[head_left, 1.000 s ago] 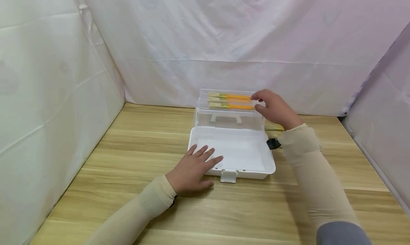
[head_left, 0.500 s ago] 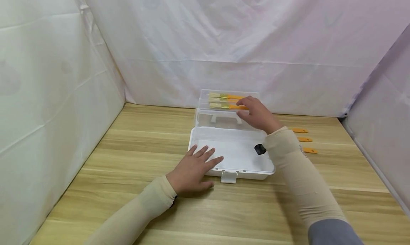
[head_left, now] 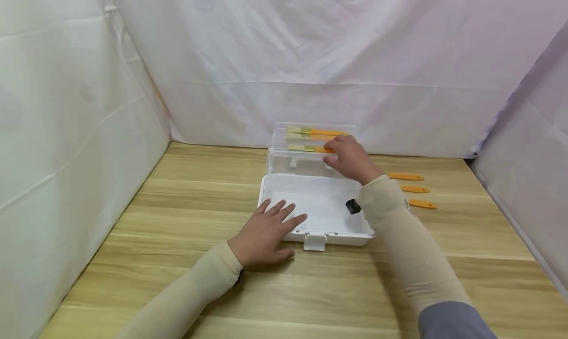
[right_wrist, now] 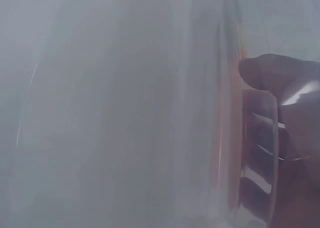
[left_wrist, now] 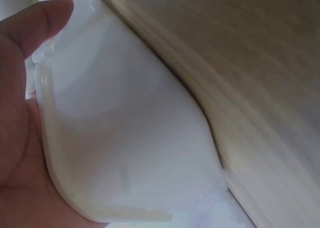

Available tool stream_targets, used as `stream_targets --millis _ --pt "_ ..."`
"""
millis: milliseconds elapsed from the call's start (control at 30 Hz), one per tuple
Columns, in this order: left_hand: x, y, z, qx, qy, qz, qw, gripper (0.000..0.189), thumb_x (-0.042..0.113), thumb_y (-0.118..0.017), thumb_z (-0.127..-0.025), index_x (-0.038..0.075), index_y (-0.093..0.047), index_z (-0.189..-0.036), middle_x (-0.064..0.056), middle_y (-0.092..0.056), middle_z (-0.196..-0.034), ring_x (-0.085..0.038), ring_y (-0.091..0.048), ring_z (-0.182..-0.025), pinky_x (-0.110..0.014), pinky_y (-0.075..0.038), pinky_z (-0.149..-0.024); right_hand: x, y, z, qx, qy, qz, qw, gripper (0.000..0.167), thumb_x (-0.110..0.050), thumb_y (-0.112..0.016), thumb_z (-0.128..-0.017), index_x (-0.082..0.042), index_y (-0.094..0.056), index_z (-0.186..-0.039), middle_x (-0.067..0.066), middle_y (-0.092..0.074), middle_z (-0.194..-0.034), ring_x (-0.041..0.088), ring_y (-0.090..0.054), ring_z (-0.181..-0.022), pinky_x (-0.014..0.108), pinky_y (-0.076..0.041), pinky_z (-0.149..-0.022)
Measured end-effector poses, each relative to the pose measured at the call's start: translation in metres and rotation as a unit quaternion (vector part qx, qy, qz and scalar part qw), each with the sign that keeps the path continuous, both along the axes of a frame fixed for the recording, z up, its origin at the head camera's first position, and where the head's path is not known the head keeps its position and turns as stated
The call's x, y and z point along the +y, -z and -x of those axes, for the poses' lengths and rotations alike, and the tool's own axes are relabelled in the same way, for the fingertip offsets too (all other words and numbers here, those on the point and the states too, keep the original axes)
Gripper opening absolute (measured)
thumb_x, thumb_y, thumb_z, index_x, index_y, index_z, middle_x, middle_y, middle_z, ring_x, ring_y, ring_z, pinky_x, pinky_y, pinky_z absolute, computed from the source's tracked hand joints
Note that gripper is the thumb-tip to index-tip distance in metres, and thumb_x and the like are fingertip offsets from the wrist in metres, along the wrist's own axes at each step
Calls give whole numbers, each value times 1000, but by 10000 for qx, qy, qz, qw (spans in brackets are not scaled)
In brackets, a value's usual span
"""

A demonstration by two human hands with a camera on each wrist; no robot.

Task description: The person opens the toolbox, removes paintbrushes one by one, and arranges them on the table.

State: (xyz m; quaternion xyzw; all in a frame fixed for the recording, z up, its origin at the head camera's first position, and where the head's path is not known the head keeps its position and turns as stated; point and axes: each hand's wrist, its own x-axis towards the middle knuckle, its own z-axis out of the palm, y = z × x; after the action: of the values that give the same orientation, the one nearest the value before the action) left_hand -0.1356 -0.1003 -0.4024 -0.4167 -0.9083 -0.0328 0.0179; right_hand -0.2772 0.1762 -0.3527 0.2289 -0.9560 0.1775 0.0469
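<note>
A white plastic box point(head_left: 317, 206) lies open, with its clear lid point(head_left: 301, 164) raised behind it. Several flat paintbrushes with orange handles lie in the clear tray point(head_left: 279, 141) beyond the lid, among them a rear paintbrush point(head_left: 321, 132). My right hand point(head_left: 352, 156) pinches the orange handle of the front paintbrush point(head_left: 303, 148); in the right wrist view, clear plastic partly veils the fingers point(right_wrist: 257, 163). My left hand point(head_left: 264, 233) rests on the box's front left corner, fingers spread, its palm along the white wall point(left_wrist: 125, 128) in the left wrist view.
To the box's right, several more brushes lie on the wooden table, their orange handles point(head_left: 414, 189) showing past the right forearm point(head_left: 412, 250). A white latch point(head_left: 314, 242) hangs at the box front. A white curtain point(head_left: 266, 58) closes off the back.
My right hand has come left from the handle ends to the front paintbrush, which has shifted slightly toward me from the others. The left hand has stayed on the box corner.
</note>
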Motion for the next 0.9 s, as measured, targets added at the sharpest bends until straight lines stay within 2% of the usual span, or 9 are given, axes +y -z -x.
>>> stream_targets --millis 267,467,667,900 --pt "-1 0 0 -59 -43 -10 10000 79 54 -66 -86 27 -36 -155 -10 -44 -152 -32 -36 -142 -57 -21 -114 -4 3 0 -38 66 3 10000 31 -26 -66 -95 -6 -66 -120 12 -62 -119 32 -49 -113 51 -41 -97" --pt "-1 2 1 -11 -49 -35 10000 79 54 -66 -86 27 -37 -154 -10 -44 -152 -32 -37 -142 -57 -21 -114 -5 3 1 6 136 201 9997 24 -22 -67 -94 -7 -68 -113 10 -65 -109 30 -53 -103 52 -41 -92" --pt "-2 1 1 30 -53 -48 10000 80 55 -67 -85 27 -37 -154 -10 -45 -152 -32 -37 -142 -57 -22 -114 -3 3 3 -260 135 624 9976 21 -16 -65 -94 -6 -67 -113 9 -61 -104 27 -53 -92 44 -47 -84" --pt "-2 1 1 -33 -87 -23 10000 80 55 -67 -85 28 -36 -154 -10 -44 -152 -32 -36 -142 -57 -20 -114 -2 0 -1 -461 109 588 9971 22 -14 -61 -93 -6 -67 -113 8 -60 -106 26 -55 -91 44 -49 -84"
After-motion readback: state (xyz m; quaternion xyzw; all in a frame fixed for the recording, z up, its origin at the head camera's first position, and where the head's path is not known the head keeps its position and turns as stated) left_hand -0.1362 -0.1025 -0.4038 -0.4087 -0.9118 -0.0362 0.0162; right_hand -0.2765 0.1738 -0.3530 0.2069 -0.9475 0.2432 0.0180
